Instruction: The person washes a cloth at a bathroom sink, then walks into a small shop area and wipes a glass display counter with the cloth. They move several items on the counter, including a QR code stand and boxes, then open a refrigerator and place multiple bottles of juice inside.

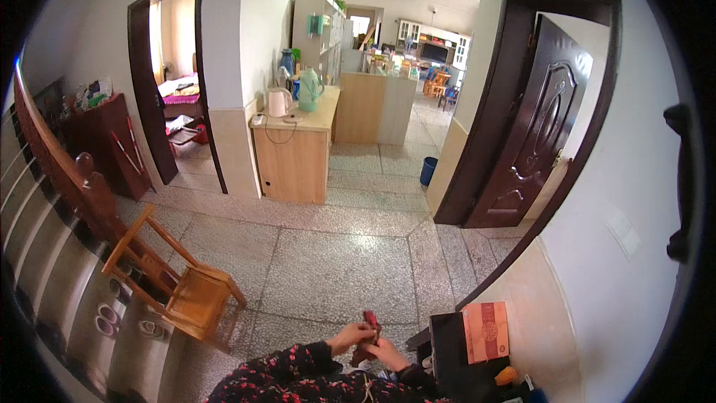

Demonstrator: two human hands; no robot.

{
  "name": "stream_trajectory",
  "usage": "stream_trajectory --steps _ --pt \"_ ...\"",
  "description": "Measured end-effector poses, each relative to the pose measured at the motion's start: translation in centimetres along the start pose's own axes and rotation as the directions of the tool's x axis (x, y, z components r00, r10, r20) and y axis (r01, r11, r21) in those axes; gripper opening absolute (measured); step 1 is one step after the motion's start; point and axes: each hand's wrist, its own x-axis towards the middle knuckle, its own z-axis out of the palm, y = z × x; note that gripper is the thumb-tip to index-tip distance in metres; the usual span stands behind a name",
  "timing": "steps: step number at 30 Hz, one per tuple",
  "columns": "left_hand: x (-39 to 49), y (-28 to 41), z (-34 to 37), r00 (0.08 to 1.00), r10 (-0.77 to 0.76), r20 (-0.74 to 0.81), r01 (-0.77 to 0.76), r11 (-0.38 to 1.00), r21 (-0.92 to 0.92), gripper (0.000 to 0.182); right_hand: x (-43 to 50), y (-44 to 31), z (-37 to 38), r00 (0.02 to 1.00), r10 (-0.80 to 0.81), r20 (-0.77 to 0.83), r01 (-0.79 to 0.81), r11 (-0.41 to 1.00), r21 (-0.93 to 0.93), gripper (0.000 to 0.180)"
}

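Observation:
Near the bottom centre of the head view, my left hand (352,337) grips a small dark red cloth-like item (371,319), whose exact kind I cannot tell. My right hand (387,351) holds the same item from the right, close to my left fingers. The item's red top sticks up above both hands, and a darker part hangs below between them. Both hands are in front of my body, over the speckled floor, with dark flowered sleeves behind them.
A wooden chair (196,302) stands at left beside steps with slippers (106,319). At lower right, a black table (447,341) bears a red box (485,331) and an orange object (505,375). Farther off are a wooden counter (291,162), a blue bin (428,171) and a dark door (537,134).

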Motion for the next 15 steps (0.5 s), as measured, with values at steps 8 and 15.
stream_trajectory --steps 8,15 --pt "17.4 10.9 -5.2 0.989 0.039 -0.143 -0.032 0.998 0.053 0.025 17.7 -4.8 -17.2 0.994 -0.090 0.064 0.097 0.989 -0.116 0.034" --pt "27.7 17.9 -11.2 0.942 0.081 -0.324 -0.133 0.981 -0.142 0.014 29.5 -12.3 -25.0 0.986 -0.034 0.162 0.028 0.999 0.037 0.041"
